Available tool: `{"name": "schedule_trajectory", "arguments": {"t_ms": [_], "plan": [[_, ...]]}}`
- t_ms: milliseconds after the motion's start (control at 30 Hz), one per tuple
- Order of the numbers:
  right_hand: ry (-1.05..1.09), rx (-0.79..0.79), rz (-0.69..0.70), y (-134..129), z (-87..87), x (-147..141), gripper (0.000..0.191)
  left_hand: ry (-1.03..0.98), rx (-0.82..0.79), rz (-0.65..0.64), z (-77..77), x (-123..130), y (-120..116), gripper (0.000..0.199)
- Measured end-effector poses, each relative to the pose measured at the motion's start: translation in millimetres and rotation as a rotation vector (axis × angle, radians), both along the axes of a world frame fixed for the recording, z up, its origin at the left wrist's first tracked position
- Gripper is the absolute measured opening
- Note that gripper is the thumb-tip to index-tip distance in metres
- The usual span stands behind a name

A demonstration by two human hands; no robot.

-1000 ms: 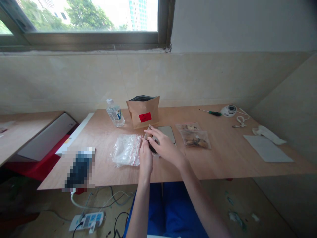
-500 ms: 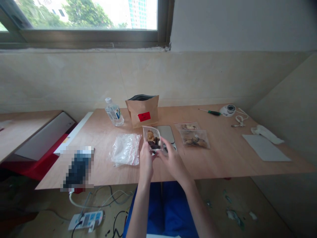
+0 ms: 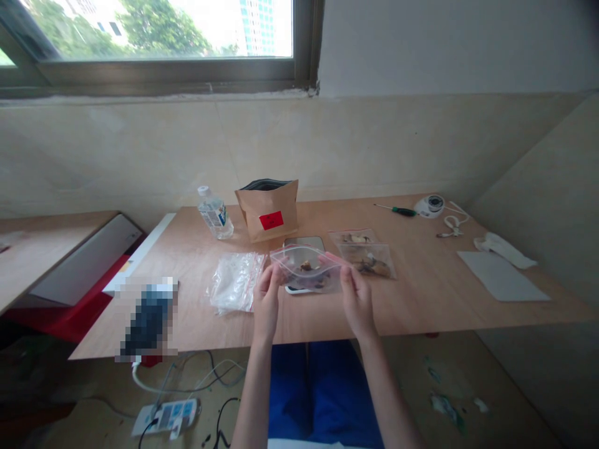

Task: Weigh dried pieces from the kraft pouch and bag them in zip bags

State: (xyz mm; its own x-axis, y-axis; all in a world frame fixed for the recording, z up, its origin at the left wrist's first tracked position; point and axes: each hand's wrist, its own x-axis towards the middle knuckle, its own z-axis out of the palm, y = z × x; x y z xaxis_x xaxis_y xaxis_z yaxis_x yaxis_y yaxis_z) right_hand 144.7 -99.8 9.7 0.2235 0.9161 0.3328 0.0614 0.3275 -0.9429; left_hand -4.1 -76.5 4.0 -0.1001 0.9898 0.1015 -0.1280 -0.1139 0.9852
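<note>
My left hand (image 3: 266,304) and my right hand (image 3: 358,299) pinch opposite ends of a clear zip bag (image 3: 306,269), holding it wide and level above the table. A few dark and tan dried pieces lie inside it. Below the bag sits a flat digital scale (image 3: 303,243), partly hidden by it. Close to my right hand lie two zip bags of tan dried pieces (image 3: 367,259). Left of my left hand rests a crumpled plastic zip bag (image 3: 235,284) with a red seal.
On the wooden table (image 3: 412,299) stand a kraft pouch with a red label (image 3: 269,215) and a water bottle (image 3: 214,215). A screwdriver (image 3: 397,211), white dome device (image 3: 429,206), grey sheet (image 3: 500,277) and pixelated phone (image 3: 148,318) also lie there.
The bag has turned from upright to lying wide and level. My hands have moved apart, the right one shifting rightward, and the pieces inside have dropped lower.
</note>
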Motion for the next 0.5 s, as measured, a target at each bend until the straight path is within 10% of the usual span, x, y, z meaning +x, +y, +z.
{"name": "schedule_trajectory", "arguments": {"t_ms": [267, 500], "plan": [[-0.186, -0.033, -0.064, -10, 3.2, 13, 0.037, 0.095, 0.078, 0.25, 9.3, 5, -12, 0.024], [-0.126, -0.039, -0.214, -13, 0.4, 9, 0.031, 0.001, 0.064, 0.163, 10.9, 7, -16, 0.022]]}}
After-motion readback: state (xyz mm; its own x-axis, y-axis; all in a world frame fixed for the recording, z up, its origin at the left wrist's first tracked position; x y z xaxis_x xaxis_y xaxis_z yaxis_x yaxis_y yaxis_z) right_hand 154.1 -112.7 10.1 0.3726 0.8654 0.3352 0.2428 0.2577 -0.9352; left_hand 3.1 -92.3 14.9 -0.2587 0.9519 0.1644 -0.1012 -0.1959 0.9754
